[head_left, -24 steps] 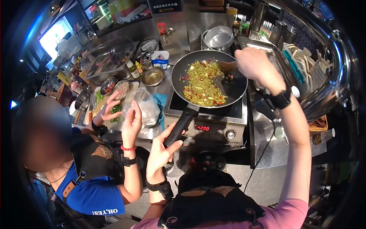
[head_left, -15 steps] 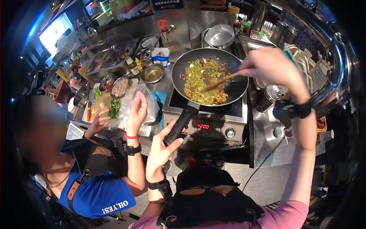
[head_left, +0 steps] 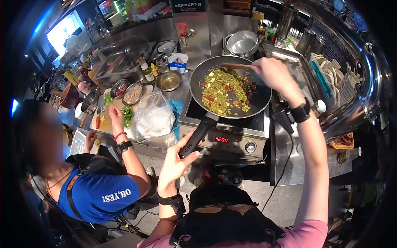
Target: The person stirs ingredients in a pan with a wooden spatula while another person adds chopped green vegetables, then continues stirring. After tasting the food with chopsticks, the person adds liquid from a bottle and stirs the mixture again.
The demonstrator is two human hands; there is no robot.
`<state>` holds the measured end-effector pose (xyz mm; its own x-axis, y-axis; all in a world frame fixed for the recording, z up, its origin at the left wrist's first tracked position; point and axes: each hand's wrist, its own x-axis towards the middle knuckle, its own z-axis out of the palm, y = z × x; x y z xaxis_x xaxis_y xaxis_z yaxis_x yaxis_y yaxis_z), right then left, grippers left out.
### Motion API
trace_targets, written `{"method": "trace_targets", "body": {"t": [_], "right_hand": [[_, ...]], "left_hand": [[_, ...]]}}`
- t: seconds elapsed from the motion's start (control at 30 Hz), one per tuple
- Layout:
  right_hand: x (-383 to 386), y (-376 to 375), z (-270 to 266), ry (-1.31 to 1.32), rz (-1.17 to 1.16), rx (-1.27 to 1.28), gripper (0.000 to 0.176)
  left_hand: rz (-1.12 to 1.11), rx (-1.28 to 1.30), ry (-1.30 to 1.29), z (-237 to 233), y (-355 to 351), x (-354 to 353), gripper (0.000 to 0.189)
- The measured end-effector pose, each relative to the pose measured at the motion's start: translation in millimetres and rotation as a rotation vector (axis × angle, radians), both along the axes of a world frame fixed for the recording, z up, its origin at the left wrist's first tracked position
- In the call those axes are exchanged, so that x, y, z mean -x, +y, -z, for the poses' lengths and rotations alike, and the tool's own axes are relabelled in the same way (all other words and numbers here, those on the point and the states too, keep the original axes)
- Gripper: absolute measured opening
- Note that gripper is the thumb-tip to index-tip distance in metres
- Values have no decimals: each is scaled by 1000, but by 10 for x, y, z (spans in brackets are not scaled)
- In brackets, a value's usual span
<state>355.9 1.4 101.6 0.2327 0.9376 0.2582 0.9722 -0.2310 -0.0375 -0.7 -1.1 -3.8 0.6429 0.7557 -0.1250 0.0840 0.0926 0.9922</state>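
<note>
My left hand is closed around the black handle of a frying pan. The pan sits tilted slightly on an induction cooker whose display reads 4200. Chopped yellow-green food with red bits is spread over the pan's left and middle. My right hand grips a wooden spatula, which reaches across the far side of the pan. The spatula's blade lies at the far edge of the food, partly hidden among it.
At the left a co-worker in a blue shirt stands by a cutting board with chopped greens. A plastic bag, a metal bowl and bottles are nearby. Stacked dishes stand at the right.
My right hand has moved the spatula from the pan's middle to its far side, and the food has shifted. The co-worker's hand has drawn back left from the plastic bag.
</note>
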Motion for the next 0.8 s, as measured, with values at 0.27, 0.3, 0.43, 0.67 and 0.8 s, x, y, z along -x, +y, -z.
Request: {"method": "trace_targets", "body": {"t": [0.27,0.3,0.43,0.67,0.8], "right_hand": [[208,-673,-567,124,-291,131,22],[247,-823,-771,130,-238,134,22],[367,-944,-880,96,-193,217,19],[388,-615,91,-81,-55,-168,18],[178,-704,508,129,71,-374,20]], "left_hand": [[-14,5,11,5,-26,2,65],[-21,-10,18,64,-20,10,65],[-33,-39,56,138,-31,32,66],[-18,-10,30,144,-27,65,65],[-75,-21,60,240,-69,78,60]]}}
